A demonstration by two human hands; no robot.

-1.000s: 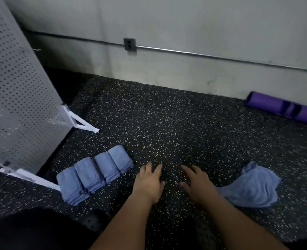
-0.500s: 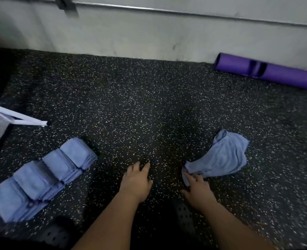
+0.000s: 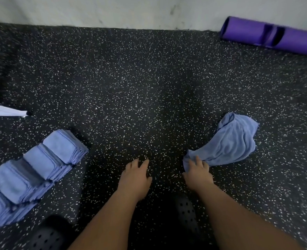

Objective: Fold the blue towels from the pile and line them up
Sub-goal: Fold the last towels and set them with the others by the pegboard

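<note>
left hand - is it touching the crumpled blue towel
No, the left hand is over bare speckled floor, clearly apart from the crumpled towel, which only the right hand touches.

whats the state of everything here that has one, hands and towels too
loose towel, crumpled, unfolded, on the floor
folded towels, folded, lined up in an overlapping row
left hand, empty, fingers straight, palm down
right hand, fingers on the loose towel's near corner, grip unclear
purple tube, lying on its side by the wall
</note>
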